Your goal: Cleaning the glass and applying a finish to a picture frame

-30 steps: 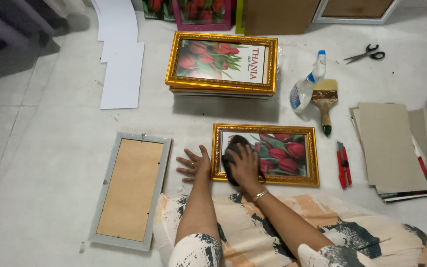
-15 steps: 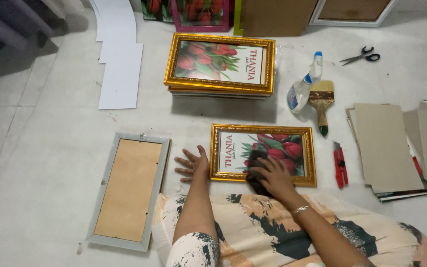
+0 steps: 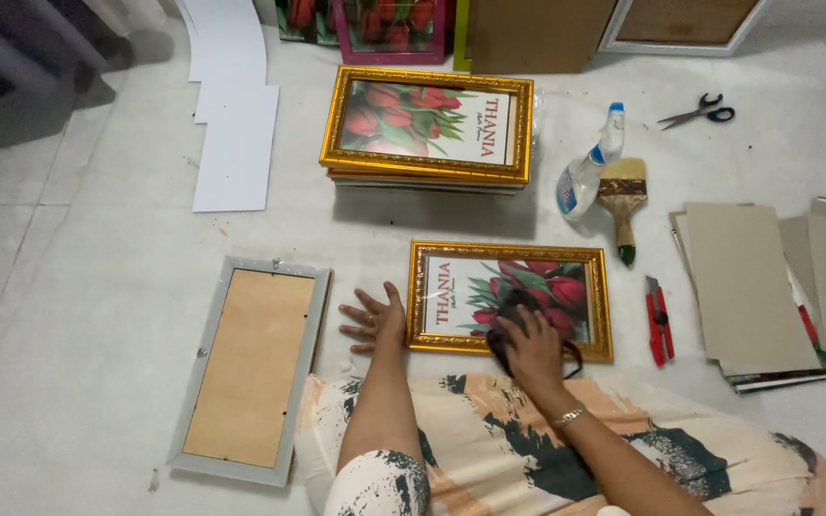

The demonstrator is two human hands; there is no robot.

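Observation:
A gold picture frame (image 3: pixel 510 254) with a red tulip print lies flat on the floor in front of me. My right hand (image 3: pixel 531 345) presses a dark cloth (image 3: pixel 510 320) onto its glass near the lower middle. My left hand (image 3: pixel 375 319) rests flat on the floor with fingers spread, touching the frame's left edge. A silver frame (image 3: pixel 247 367) lies face down to the left, its brown backing up.
A stack of gold frames (image 3: pixel 429 124) sits further back. To the right are a spray bottle (image 3: pixel 585 172), a paintbrush (image 3: pixel 622 202), a red utility knife (image 3: pixel 659 319), scissors (image 3: pixel 698 111) and grey backing boards (image 3: pixel 746 287). White sheets (image 3: pixel 233 115) lie at the back left.
My right hand has slid the cloth across the glass from the frame's left side towards the right. My left hand has stayed at the frame's left edge.

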